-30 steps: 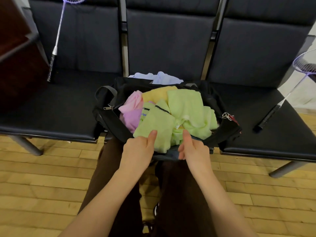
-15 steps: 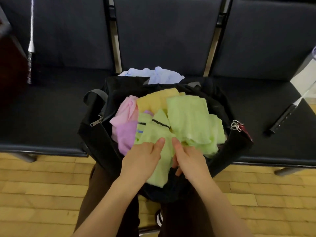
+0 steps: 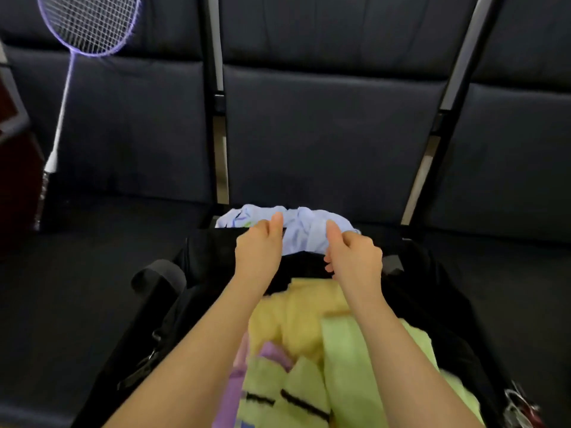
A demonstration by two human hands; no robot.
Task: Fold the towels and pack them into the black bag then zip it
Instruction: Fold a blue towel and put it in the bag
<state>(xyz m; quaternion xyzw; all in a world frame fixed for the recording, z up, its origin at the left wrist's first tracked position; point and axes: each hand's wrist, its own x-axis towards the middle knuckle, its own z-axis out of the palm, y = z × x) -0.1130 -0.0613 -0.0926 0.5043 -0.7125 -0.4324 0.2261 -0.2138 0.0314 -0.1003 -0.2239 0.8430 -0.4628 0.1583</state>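
The black bag [image 3: 213,257] stands open on the middle seat. In it lie a yellow towel [image 3: 296,307], light green towels [image 3: 364,359] and a purple one [image 3: 234,393]. A crumpled light blue towel [image 3: 304,230] sits at the bag's far rim and droops over it. My left hand [image 3: 258,251] and my right hand [image 3: 355,256] reach across the bag to that towel. Both have their fingers curled and their thumbs against the blue cloth, gripping it from either side. The fingertips are mostly hidden.
A row of dark padded seats [image 3: 324,134] with metal dividers fills the background. A purple badminton racket [image 3: 80,32] leans on the left seat. A keyring [image 3: 519,406] hangs at the bag's right end and a strap loop [image 3: 154,273] at its left.
Both hands have left the green towel at the bag's near side and moved across to the light blue towel at the far rim. The view has tilted upward and closer.
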